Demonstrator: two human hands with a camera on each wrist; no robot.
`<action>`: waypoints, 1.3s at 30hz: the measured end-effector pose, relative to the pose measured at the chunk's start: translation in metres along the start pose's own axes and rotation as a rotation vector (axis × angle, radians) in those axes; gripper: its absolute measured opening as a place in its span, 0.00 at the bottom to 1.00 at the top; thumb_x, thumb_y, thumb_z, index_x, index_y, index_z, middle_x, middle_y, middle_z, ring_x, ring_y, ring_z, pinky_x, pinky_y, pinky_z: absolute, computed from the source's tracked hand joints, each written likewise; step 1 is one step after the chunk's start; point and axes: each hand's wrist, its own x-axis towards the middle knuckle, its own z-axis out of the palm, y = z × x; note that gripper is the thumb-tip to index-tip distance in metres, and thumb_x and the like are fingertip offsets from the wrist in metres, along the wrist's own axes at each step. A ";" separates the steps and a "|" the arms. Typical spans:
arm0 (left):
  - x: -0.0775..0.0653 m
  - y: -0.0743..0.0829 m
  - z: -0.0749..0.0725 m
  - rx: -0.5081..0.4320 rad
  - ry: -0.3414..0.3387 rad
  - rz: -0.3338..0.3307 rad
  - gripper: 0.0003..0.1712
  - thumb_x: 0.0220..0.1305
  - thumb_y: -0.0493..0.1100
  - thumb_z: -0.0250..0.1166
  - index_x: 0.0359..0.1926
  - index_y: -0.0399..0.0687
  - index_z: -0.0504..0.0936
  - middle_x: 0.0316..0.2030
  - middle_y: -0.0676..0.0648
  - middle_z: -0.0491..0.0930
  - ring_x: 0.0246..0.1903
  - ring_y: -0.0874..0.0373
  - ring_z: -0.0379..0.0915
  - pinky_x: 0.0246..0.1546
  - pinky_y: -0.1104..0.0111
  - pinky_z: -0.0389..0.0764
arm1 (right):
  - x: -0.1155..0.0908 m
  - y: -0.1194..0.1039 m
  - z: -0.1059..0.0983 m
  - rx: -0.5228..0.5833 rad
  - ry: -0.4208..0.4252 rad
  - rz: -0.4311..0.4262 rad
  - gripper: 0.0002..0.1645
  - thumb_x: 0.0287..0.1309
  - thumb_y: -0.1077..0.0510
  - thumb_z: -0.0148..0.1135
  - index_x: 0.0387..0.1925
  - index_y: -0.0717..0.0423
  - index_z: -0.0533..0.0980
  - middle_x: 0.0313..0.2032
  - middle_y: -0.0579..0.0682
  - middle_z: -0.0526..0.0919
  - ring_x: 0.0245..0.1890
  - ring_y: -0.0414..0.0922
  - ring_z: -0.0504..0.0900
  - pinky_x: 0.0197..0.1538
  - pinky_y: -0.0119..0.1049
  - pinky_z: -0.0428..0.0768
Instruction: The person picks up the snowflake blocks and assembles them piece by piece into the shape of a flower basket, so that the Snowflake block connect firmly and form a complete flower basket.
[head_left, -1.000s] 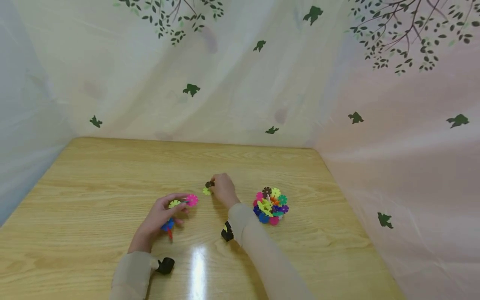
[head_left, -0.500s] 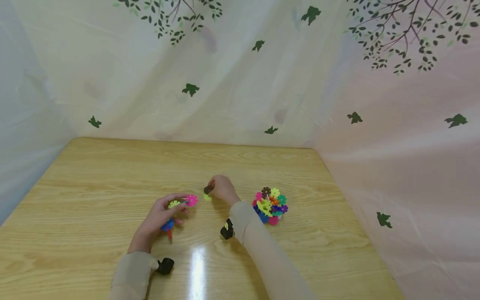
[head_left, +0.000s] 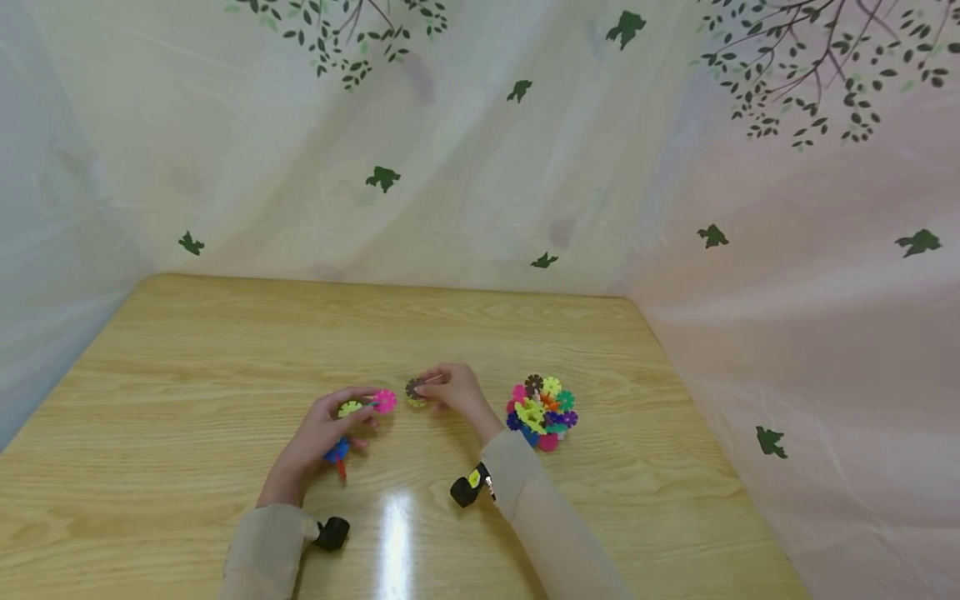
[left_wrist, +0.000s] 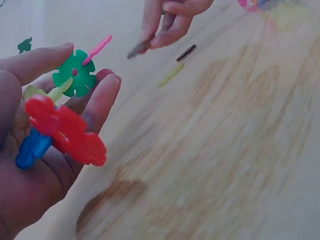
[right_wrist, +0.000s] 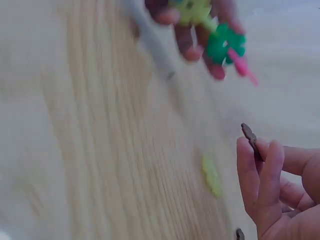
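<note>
My left hand (head_left: 318, 429) holds a joined chain of plastic flower-shaped discs above the table. In the left wrist view the chain shows a red disc (left_wrist: 67, 130), a blue disc (left_wrist: 34, 148), a green disc (left_wrist: 75, 82) with a yellow disc (left_wrist: 61, 90) slotted in, and a pink disc (left_wrist: 98, 49) seen edge-on at its end. Just right of the chain, my right hand (head_left: 459, 392) pinches a brown flower-shaped disc (right_wrist: 248, 134) between thumb and fingers, apart from the chain. Below that hand, a loose yellow disc (right_wrist: 211, 176) and another brown disc (left_wrist: 186, 53) lie close together.
A heap of multicoloured flower discs (head_left: 532, 412) sits on the wooden table (head_left: 645, 483), to the right of my right hand. Beyond the table's far edge hangs a pale curtain (head_left: 450, 225) printed with leaves and birds. Each wrist carries a small black camera (head_left: 332, 533).
My right hand has shifted a little towards the near side and right, and the brown disc it pinches now faces the head camera. My left hand and its chain stay about where they were.
</note>
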 end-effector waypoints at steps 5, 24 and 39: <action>-0.001 0.001 0.002 0.020 0.012 0.006 0.26 0.69 0.45 0.60 0.62 0.35 0.72 0.45 0.45 0.75 0.36 0.59 0.80 0.30 0.62 0.87 | -0.016 0.004 0.002 0.304 -0.102 0.115 0.16 0.59 0.68 0.61 0.49 0.69 0.76 0.35 0.57 0.88 0.25 0.34 0.83 0.22 0.21 0.76; 0.000 0.002 0.006 0.089 0.061 0.090 0.22 0.66 0.35 0.61 0.61 0.36 0.74 0.52 0.32 0.73 0.40 0.56 0.81 0.36 0.66 0.87 | -0.037 0.011 0.015 0.631 -0.210 0.197 0.09 0.64 0.69 0.53 0.32 0.56 0.77 0.25 0.46 0.85 0.24 0.33 0.82 0.22 0.15 0.74; 0.001 0.002 0.012 0.225 0.101 0.237 0.18 0.63 0.29 0.62 0.54 0.32 0.78 0.51 0.29 0.77 0.40 0.72 0.76 0.35 0.69 0.87 | -0.047 0.007 0.018 0.766 -0.173 0.183 0.09 0.65 0.70 0.52 0.37 0.58 0.77 0.24 0.46 0.84 0.24 0.33 0.83 0.23 0.14 0.75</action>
